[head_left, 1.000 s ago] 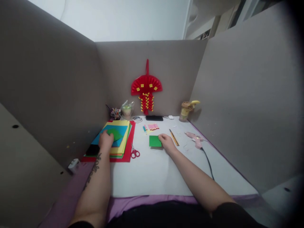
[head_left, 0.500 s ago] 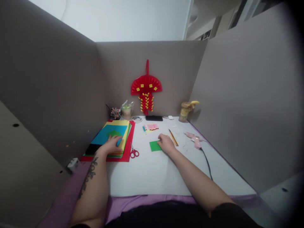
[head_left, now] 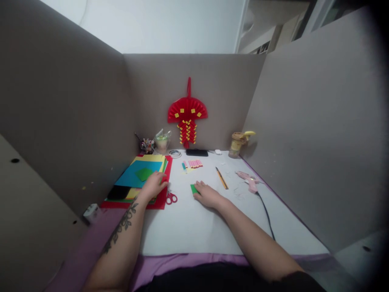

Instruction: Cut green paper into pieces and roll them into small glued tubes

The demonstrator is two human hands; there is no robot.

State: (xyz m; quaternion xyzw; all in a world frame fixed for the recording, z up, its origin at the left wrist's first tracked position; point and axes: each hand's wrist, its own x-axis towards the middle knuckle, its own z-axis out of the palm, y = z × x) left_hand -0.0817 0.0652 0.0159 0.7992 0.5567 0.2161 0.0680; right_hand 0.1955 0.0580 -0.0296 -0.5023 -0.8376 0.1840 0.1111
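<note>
My right hand [head_left: 208,194] lies flat with its fingers stretched over a small green paper [head_left: 193,189] on the white tabletop; most of that paper is hidden under it. My left hand [head_left: 154,184], fingers apart and holding nothing I can see, is over the right edge of a stack of coloured paper. On top of the stack, a blue sheet [head_left: 126,174] bears another green paper piece [head_left: 144,174]. Red-handled scissors [head_left: 172,198] lie just right of my left hand, their blades partly hidden. A yellow-and-black craft knife [head_left: 222,178] rests beyond my right hand.
A pink glue gun [head_left: 251,183] with a black cord lies at right. Pink rolls [head_left: 195,163], a tape roll [head_left: 175,153], a phone [head_left: 197,153] and drink cups [head_left: 236,145] are farther back. Grey panels surround the table; a red paper ornament [head_left: 187,110] hangs on the back one.
My left hand has moved right, off the green piece on the blue sheet, towards the scissors. My right hand has flattened and slid left, covering more of the green paper on the table.
</note>
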